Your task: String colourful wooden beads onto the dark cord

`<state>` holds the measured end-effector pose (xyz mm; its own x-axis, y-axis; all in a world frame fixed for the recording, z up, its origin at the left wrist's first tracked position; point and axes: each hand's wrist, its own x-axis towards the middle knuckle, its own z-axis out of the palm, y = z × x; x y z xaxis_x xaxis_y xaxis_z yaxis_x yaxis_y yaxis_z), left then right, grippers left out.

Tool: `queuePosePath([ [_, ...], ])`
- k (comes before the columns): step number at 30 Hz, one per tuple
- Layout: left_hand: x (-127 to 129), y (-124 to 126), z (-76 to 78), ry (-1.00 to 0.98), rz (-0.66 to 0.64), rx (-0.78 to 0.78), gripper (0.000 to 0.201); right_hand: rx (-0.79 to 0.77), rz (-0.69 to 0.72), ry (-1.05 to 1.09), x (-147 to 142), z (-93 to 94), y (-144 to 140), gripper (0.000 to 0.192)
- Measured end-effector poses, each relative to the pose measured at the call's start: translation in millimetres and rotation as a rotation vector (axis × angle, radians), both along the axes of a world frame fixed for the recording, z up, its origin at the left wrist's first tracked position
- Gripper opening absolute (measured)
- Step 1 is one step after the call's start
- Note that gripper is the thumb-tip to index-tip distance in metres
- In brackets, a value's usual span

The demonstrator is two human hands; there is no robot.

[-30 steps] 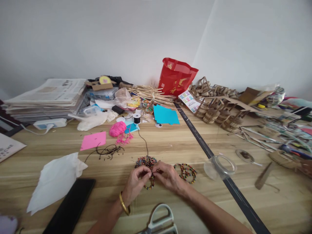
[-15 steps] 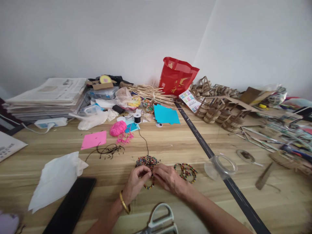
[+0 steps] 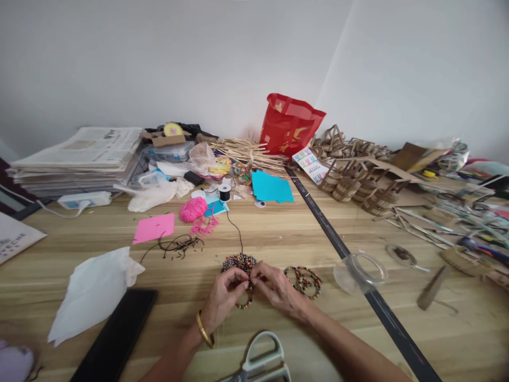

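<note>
A long wooden table [image 3: 278, 239] runs up to a plain white wall, and its far edge is crowded: a stack of newspapers [image 3: 79, 159] at ten o'clock, a red bag [image 3: 288, 126] at twelve, a bundle of thin wooden sticks [image 3: 242, 151] just left of the bag, and small cardboard baskets [image 3: 350, 185] at two o'clock. Nearer in lie a cyan paper sheet [image 3: 270, 187], a pink yarn ball [image 3: 192, 209], a pink paper sheet [image 3: 154, 228] and a white plastic bag [image 3: 93, 292]; a black strip [image 3: 345, 254] crosses the table toward five o'clock. At six o'clock the left hand [image 3: 222, 300] and the right hand [image 3: 276, 289] meet fingertip to fingertip, both pinched closed on a small beaded loop [image 3: 243, 303] that hangs just below the fingers. A heap of coloured beads [image 3: 238, 261] touches the fingertips at their twelve o'clock, with black cord running from it to a spool [image 3: 224, 192]. Finished beaded bracelets [image 3: 304, 278] lie just beside the right hand at three o'clock, and scissors [image 3: 262, 363] sit near the wrists.
</note>
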<state>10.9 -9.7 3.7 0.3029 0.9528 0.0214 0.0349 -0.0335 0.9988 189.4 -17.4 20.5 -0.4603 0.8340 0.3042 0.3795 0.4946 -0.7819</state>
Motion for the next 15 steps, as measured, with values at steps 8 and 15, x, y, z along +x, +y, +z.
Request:
queuePosePath([
  [8,-0.5,1.0,-0.3,-0.011,-0.036,-0.062,0.015,-0.012,0.053,-0.008,-1.1,0.6,-1.1,0.017],
  [15,1.0,0.5,0.2,-0.052,-0.054,-0.127,0.013,-0.037,0.068,-0.035,0.1,2.2,-2.0,0.016],
])
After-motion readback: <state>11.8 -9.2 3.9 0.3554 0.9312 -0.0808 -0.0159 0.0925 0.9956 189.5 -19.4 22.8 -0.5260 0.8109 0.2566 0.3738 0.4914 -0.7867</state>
